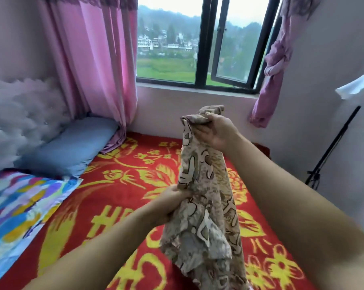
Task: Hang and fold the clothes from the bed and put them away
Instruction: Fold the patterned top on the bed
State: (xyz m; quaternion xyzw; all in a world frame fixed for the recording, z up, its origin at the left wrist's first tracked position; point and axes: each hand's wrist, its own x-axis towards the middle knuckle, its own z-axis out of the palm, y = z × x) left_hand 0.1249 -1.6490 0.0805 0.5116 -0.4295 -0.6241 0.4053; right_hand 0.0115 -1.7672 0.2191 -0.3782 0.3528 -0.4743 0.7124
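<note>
I am pinching the top end of the patterned garment (206, 197) with the fingers (202, 120) of my right hand (216, 131), bunching the fabric so it is hanging in one long drape above the bed (118, 185). The fingers of my left hand (172, 203) are clamped around the cloth partway down, near the middle, probably gathering it to find an edge or straighten it before a fold or a hanger. Held high this way, the garment is staying clear of the red and yellow blanket (114, 206), and its lower end is trailing toward the bottom of the view, so I cannot tell whether it is touching the bed there.

Farther out, a blue pillow (72, 145) is lying at the head of the bed, beside a multicoloured sheet (20, 208) on the left. Pink curtains (97, 59) are framing the window (197, 45) beyond. I am seeing no hanger or wardrobe here.
</note>
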